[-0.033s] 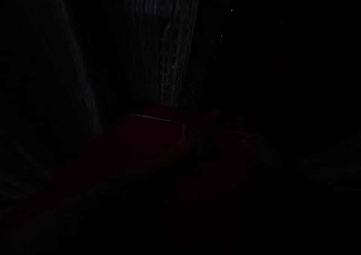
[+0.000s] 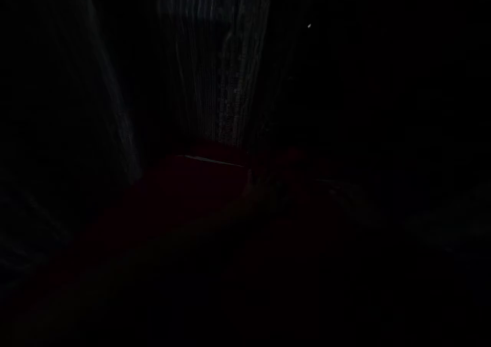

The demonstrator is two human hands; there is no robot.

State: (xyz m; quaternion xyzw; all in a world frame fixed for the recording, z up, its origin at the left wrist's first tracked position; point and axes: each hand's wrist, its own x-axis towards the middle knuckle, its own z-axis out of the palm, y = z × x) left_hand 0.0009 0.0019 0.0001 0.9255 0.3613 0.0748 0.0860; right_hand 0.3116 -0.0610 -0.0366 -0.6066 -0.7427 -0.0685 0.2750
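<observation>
Nearly everything in the head view is black. A dull red surface (image 2: 192, 188) shows faintly left of the middle. Across its far part runs a thin pale line (image 2: 213, 160). From the lower left, a dim brownish band (image 2: 226, 211) reaches to the middle and ends in a dark, unclear shape. It could be an arm with a hand at its end, but the darkness hides this. No fingers can be made out, and I see nothing that I can name as held. My right hand does not show.
Behind the red surface rises a greyish, vertically streaked area (image 2: 233, 81). Another faint grey streak (image 2: 123, 122) slants down on the left. A tiny bright speck (image 2: 309, 25) stands out at the upper right.
Two small bright specks at the upper right have given way to one, between their former places. The left grey streak has shifted slightly right. The red surface looks the same.
</observation>
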